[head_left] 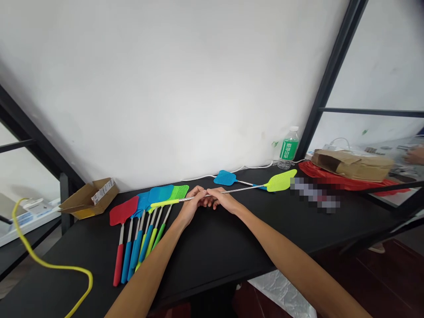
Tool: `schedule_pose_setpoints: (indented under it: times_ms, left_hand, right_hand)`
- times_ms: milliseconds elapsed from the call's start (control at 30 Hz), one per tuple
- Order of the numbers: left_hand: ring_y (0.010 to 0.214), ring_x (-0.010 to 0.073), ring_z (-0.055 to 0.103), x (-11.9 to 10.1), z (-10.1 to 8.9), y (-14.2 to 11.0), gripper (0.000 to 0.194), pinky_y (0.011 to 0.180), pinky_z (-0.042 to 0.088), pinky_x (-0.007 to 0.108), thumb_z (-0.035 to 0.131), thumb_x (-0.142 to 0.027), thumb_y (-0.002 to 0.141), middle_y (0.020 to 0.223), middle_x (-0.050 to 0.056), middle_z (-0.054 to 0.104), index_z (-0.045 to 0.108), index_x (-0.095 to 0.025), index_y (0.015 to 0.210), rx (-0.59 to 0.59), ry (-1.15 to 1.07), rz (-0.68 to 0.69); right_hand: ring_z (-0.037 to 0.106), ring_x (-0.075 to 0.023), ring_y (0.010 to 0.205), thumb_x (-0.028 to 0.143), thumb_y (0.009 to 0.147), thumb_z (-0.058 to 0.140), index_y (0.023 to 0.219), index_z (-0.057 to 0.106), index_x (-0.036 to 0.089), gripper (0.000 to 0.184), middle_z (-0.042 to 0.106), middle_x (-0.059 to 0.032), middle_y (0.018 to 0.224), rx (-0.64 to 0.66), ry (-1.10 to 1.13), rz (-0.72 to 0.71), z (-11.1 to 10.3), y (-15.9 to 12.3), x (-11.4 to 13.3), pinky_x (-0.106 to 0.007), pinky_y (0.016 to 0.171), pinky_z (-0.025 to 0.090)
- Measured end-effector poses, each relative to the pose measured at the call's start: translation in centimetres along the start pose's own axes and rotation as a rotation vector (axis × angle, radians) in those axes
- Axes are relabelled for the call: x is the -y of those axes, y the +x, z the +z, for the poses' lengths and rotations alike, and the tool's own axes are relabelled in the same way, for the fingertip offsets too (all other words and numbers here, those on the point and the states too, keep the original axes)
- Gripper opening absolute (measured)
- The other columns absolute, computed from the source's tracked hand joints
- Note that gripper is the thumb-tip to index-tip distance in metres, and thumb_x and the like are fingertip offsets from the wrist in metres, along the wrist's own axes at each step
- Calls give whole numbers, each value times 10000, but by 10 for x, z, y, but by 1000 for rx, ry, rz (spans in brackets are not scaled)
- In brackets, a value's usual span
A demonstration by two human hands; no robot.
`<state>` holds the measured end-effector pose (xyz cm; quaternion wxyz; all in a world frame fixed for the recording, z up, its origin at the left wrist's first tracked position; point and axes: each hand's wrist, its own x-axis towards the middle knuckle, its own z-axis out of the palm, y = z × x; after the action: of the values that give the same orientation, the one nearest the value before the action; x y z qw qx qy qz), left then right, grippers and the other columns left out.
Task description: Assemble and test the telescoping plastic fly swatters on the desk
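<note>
A yellow-green fly swatter (278,181) with a thin metal shaft is stretched out level above the black table, its head to the right and its grip to the left. My left hand (196,197) is closed on the shaft just beside the grip. Close against it, my right hand (221,198) pinches the same shaft, thumbs nearly meeting. A blue fly swatter (225,177) lies behind, partly crossed by the held one. To the left, several fly swatters (124,211) in red, blue and green lie side by side in an overlapping row, handles towards me.
An open cardboard box (89,198) sits at the table's left end. A water bottle (289,148) stands by the wall at right, near a brown carton (351,164) on red plastic (309,170). A yellow cable (49,265) curls at left. Black frame posts (331,79) flank the black table (212,247).
</note>
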<state>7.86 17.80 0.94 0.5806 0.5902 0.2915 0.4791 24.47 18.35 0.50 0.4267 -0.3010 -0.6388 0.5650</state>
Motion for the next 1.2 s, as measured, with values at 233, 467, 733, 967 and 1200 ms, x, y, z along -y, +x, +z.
schedule_pose_setpoints:
  times_ms: [233,467,733,967,1200]
  left_hand:
    - [984,226,672,-2,-2,3,341,788,552,328,697,-372,793,1088,43,677,662,-237,1105,-77,-57,-37]
    - [902,292,697,-1,1,2,267,836,530,401,678,-398,756,839,120,751,734,-137,777,-37,-61,-83]
    - [402,133,460,-4,-8,2,491,688,496,340,599,-440,836,361,-34,404,393,-226,444,52,-5,-116]
    - [392,110,370,-1,-9,3,499,654,476,325,632,-455,818,388,-71,292,350,-241,466,30,-28,-119]
    - [395,99,326,-2,-8,3,505,644,466,321,648,-459,819,400,-78,278,346,-238,479,4,-48,-112]
  right_hand:
    - [636,-223,1014,402,864,618,1228,689,256,398,668,-86,1238,-107,25,17,-3,0,6,-212,545,541]
    - [652,-224,1010,431,897,572,1138,735,232,353,713,-90,1150,-13,33,44,-4,-3,9,-248,619,566]
    - [660,-159,711,562,888,577,724,708,146,466,709,-79,782,4,-88,5,-11,0,9,-243,626,489]
    - [511,-115,534,519,870,623,526,566,165,497,574,-19,575,-8,8,16,-9,1,13,-246,554,424]
    - [421,-101,475,480,844,643,481,444,197,501,467,20,471,-89,59,9,-20,1,10,-252,524,370]
